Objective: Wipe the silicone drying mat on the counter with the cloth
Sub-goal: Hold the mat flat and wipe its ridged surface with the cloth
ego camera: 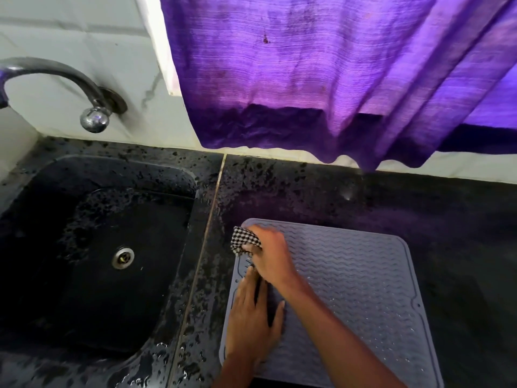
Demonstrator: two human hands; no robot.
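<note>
R hand (pixel 270 254) fingers curled in a closed grip, forearm crossing over L, L hand (pixel 253 317) flat, fingers spread, palm down

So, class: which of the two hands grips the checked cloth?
The right hand, at the mat's far-left corner, grips the cloth; the left hand lies flat.

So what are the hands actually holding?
The right hand grips a bunched checkered cloth at the mat's far-left corner; the left hand lies flat, holding nothing.

The black speckled counter (pixel 321 189), wet near the sink, carries 1 grey drying mat (pixel 363 289) lying flat.
</note>
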